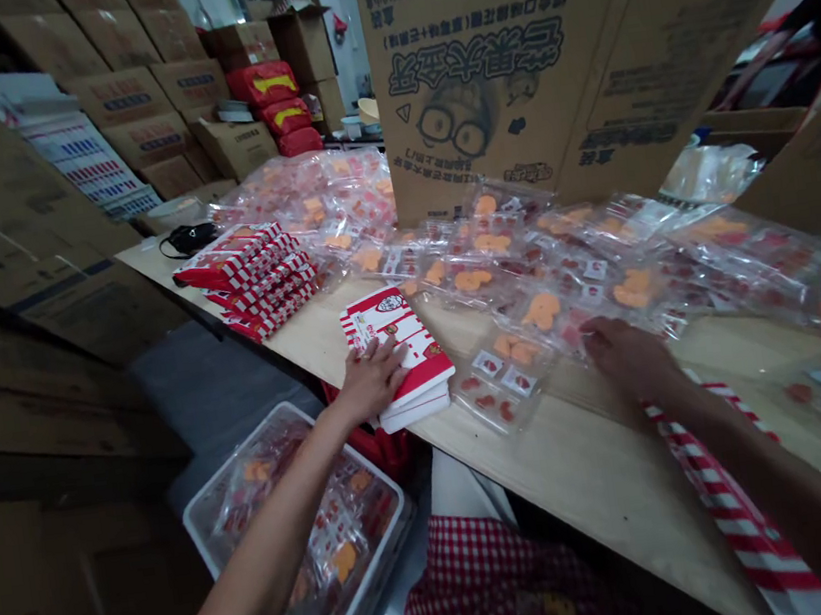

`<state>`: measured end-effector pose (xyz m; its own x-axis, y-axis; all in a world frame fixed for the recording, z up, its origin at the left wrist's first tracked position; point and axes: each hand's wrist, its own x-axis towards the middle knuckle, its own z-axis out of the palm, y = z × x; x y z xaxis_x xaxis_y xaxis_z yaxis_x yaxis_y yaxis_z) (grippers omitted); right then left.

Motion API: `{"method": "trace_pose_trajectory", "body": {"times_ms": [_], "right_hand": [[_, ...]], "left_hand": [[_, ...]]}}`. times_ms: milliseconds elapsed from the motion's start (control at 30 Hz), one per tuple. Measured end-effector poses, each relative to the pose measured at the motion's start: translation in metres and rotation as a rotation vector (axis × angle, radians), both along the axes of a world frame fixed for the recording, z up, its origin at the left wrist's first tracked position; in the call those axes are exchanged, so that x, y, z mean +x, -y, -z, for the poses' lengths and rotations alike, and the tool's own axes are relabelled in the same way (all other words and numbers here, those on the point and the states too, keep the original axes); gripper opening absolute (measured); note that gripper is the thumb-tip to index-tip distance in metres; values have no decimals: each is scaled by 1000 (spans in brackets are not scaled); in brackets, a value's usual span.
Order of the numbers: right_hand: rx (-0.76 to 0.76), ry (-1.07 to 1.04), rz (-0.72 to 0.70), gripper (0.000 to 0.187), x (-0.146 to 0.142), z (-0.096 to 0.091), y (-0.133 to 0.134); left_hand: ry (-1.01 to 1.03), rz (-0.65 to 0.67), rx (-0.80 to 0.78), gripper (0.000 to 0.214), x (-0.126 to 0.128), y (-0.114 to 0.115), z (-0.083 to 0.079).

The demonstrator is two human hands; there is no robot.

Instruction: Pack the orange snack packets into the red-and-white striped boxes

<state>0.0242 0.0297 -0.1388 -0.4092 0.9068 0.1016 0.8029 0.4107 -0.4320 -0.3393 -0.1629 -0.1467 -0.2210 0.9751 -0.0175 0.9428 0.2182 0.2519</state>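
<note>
Head view, noted: I see left hand flat on red-white cartons at 6 o'clock, fingers spread, not gripping; right hand at 4 o'clock on clear packets, grip unclear.

**Materials and surfaces.** Packets: thin clear plastic film, glossy and creased, with bright highlights along the folds. Printed sleeves: smooth red-and-white paperboard with a soft sheen. Tabletop: pale, smooth, unpainted wood with a matt finish. Carton: brown corrugated cardboard, matt and slightly rough, with printing on its surface. Crate: smooth, white moulded plastic with a faint gloss. Checked cloth: red-and-white woven fabric, matt and soft-looking. Stacked red bags: apparently plastic, with a slight shine, though the dim, distant view makes this uncertain.
</note>
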Motion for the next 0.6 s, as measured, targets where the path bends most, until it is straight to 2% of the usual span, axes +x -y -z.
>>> {"method": "trace_pose_trajectory", "body": {"times_ms": [100, 200, 267, 333, 433, 500, 600], "right_hand": [[-87, -70, -251, 26, -52, -4, 28], [-223, -130, -446, 30, -103, -6, 53], [-216, -131, -520, 35, -135, -7, 67], [-132, -112, -612, 40, -162, -8, 80], [-45, -37, -742, 46, -192, -10, 93], [-83, -25, -703, 53, -206, -10, 95], [-192, -92, -512, 61, -226, -7, 83]], "left_hand": [[-24, 52, 40, 42, 9, 10, 3], [-24, -24, 83, 40, -1, 3, -3], [-35, -126, 89, 41, -19, -16, -11], [-53, -216, 64, 37, -39, -40, -17], [-63, -273, -11, 32, -66, -70, -20], [-62, -269, -48, 33, -78, -80, -21], [-53, -229, -81, 34, -88, -84, -22]]}}
